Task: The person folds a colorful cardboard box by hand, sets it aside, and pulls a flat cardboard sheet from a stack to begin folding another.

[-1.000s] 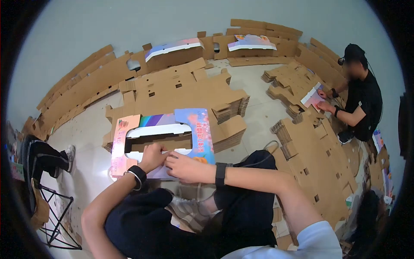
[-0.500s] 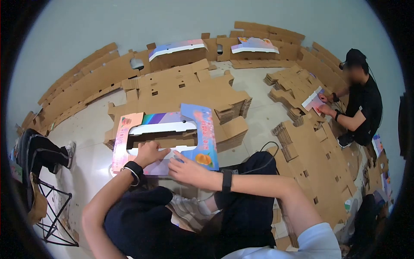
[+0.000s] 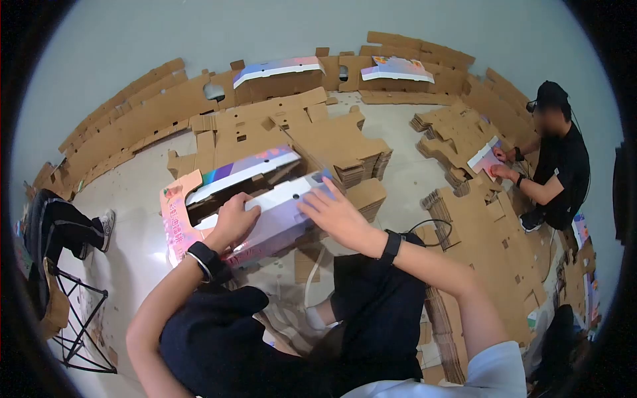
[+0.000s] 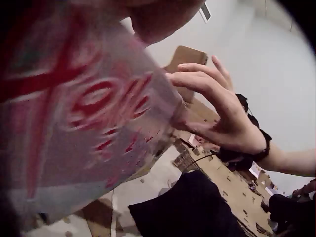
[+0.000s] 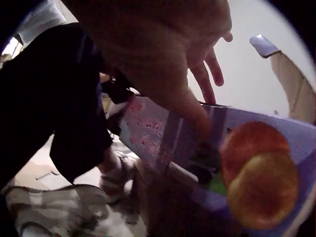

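A printed fruit carton in pink and purple sits tilted in front of my knees. Its window top stands partly unfolded, and the right end flap is swung up with its brown inner side showing. My left hand grips the near wall's top edge, thumb pointing right. At the near right corner, my right hand touches the carton with spread, nearly straight fingers. The right wrist view shows that thumb on the outer face, close by a printed peach picture. Red lettering fills the left wrist view.
Stacks of flat brown cardboard lie beyond the carton, with more stacks to the right. Another person crouches there, handling a printed piece. A black folding stool frame stands at left. Cardboard sheets line the wall.
The carton's right end flap, flat on top before, now stands up and outward. My right hand has moved right to the corner; my left hand stays on the near wall. The carton has tilted.
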Demonstrator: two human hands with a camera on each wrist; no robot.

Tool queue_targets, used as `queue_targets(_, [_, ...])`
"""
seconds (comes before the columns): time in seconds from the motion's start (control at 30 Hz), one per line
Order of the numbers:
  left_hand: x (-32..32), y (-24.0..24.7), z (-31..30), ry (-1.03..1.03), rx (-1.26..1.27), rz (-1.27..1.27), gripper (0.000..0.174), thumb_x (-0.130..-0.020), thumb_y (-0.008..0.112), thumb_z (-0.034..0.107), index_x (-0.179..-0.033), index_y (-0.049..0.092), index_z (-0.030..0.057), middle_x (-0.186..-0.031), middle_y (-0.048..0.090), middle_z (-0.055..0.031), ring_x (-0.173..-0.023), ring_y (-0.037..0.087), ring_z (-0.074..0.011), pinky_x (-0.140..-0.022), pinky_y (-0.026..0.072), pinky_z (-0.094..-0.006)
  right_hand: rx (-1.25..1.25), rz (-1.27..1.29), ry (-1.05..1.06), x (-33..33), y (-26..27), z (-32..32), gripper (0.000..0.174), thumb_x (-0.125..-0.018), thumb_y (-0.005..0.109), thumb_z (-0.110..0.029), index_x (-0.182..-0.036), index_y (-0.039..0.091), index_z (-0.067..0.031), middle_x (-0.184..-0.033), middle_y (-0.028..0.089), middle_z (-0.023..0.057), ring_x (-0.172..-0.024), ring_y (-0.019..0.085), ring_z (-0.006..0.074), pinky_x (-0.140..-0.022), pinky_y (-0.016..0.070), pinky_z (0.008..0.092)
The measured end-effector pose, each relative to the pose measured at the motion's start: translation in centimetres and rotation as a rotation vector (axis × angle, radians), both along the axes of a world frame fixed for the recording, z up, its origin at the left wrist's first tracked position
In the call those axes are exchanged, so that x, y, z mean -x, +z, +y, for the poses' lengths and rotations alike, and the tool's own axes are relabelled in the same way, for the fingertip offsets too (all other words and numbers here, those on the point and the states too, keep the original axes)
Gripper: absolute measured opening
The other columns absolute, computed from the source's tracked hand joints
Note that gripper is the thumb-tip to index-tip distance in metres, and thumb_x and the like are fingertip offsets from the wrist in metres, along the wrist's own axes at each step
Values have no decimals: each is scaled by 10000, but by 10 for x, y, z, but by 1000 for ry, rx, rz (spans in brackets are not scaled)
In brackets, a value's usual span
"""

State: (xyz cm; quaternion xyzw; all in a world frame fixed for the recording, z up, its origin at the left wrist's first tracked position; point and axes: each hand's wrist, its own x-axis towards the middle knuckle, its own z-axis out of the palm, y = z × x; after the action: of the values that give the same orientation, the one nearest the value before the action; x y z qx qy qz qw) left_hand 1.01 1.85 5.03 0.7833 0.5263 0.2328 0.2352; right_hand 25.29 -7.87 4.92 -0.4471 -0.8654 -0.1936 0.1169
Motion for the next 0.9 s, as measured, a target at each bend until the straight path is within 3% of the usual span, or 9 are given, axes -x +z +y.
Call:
queue_targets(0.1, [3,-15,7,-11,86,5,302,-780,653,230,-959,636,-13,-925,654,-234,-924,628,-371,-838,478,-419,126,202,6,11,-28,-10,527,-753,642,-130,-1245,472,-50,-1223,500,105,-1198,452,263,-1077,263,486])
queue_targets(0.17, [5,-20,8,-4,118,-126,282,-779,663,185,-977,627,-12,-948,652,-230,-932,627,-375,-839,477,-416,199,327,48,31,-35,-19,662,-762,687,-207,-1340,396,-69,-1362,403,122,-1274,387,260,-1077,254,491])
queue_targets(0.33, [-7,-20,2,-109,-23,-206,277,-807,642,164,-1017,605,-13,-972,646,-216,-975,610,-364,-855,461,-405,145,236,-21,57,-26,3,833,-699,758,-311,-1402,333,-172,-1496,235,127,-1372,251,306,-1090,213,534])
queue_targets(0.47, [-16,-17,1,-118,-33,-300,281,-830,609,152,-1056,579,-13,-967,642,-205,-968,604,-340,-850,449,-401,168,238,55,33,-3,19,884,-641,795,-272,-1399,341,-299,-1503,249,88,-1389,235,296,-1106,167,575])
queue_targets(0.57, [-25,-2,-6,-144,236,-428,339,-833,579,125,-1141,541,-12,-1012,632,-169,-984,601,-273,-878,446,-368,129,71,54,6,14,29,905,-628,793,-207,-1406,338,-291,-1493,284,44,-1379,267,278,-1107,166,577])
queue_targets(0.6, [-27,-8,-6,-235,108,-415,405,-826,569,106,-1203,498,-25,-1082,606,-158,-1028,576,-223,-903,438,-336,122,67,8,-1,21,29,932,-606,785,-140,-1411,338,-289,-1473,320,19,-1367,296,264,-1106,184,570])
queue_targets(0.63, [-30,-11,-5,-257,225,-462,449,-813,563,78,-1230,461,-53,-1142,580,-170,-1071,559,-219,-920,430,-325,126,63,6,-6,21,26,932,-606,785,-140,-1411,338,-289,-1473,320,19,-1367,296,264,-1106,184,570])
queue_targets(0.77, [-30,-23,-7,-212,397,-515,485,-761,523,-45,-1238,438,-72,-1098,592,-163,-1022,582,-214,-882,456,-312,54,241,-108,-13,-20,25,682,-704,668,-60,-1333,441,-195,-1362,428,65,-1283,383,288,-1088,230,542])
queue_targets(0.9, [-21,-44,-1,-117,516,-438,539,-715,476,-130,-1250,433,-76,-1064,597,-141,-935,613,-188,-815,490,-279,276,633,146,23,-53,-6,388,-746,599,-54,-1128,533,-74,-1159,494,100,-1106,465,306,-950,403,405])
